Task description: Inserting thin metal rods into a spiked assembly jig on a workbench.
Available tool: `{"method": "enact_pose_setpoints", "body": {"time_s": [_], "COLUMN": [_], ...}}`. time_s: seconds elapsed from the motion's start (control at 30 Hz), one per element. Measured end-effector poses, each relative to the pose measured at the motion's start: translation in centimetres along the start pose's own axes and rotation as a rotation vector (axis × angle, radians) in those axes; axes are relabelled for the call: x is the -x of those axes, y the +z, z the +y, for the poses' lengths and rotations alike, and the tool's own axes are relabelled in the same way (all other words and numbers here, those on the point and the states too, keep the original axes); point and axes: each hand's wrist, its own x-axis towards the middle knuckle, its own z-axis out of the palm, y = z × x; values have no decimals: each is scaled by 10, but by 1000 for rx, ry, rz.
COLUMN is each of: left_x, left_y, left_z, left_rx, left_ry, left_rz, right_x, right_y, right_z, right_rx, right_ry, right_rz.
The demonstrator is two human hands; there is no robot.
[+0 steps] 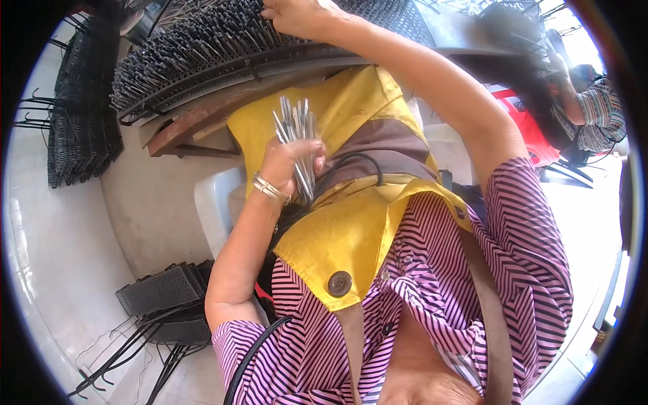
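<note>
My left hand (291,162) is closed around a bunch of thin silvery metal rods (297,125), held upright over my lap with the tips fanned out above the thumb. At the top edge, my right hand (297,15) reaches to a black perforated rack (223,77) packed with many similar upright rods (196,54). Its fingers are curled together among the rod tips. Whatever they pinch is too small to make out, and the picture's edge cuts off part of this hand.
The rack rests on a brown-edged table (177,135). Stacked black racks (81,115) with hooks stand at the left, and black perforated trays (162,293) lie lower left. A yellow apron (337,243) covers my lap. Another person's striped sleeve (599,111) shows at far right, near a red chair (523,121).
</note>
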Motion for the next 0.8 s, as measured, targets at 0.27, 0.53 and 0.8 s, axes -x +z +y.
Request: {"method": "enact_pose_setpoints", "body": {"time_s": [0.27, 0.53, 0.8], "left_x": [0, 3, 13], "left_y": [-1, 4, 39], "left_z": [2, 1, 1], "left_rx": [51, 112, -175], "left_ry": [46, 107, 159], "left_rz": [-55, -37, -65], "right_x": [34, 112, 129], "right_y": [21, -2, -20], "right_z": [20, -26, -17], "right_rx": [125, -788, -1195], "right_ry": [-70, 409, 679], "right_rz": [150, -154, -311]}}
